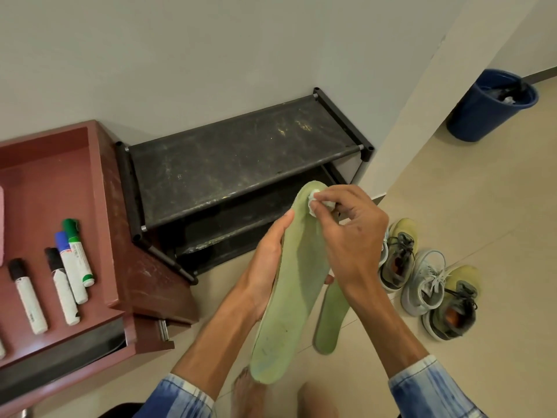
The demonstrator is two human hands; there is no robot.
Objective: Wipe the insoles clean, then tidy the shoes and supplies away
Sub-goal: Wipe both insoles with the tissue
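Note:
My left hand point(266, 254) grips a long green insole point(297, 285) from its left edge and holds it up, toe end pointing away. My right hand point(349, 233) pinches a small white wad of tissue point(315, 202) and presses it onto the toe end of that insole. A second green insole point(330, 321) lies on the floor tiles just below. To the right stand three worn sneakers: a yellow-green one point(398, 256), a pale grey one point(426, 282) and another yellow-green one point(455, 306).
A black two-tier shoe rack point(241, 164) stands against the wall ahead. At left a reddish-brown desk tray point(102, 206) holds several marker pens point(69, 267). A blue waste bin point(491, 105) sits at the far right. My bare foot point(250, 393) shows at the bottom.

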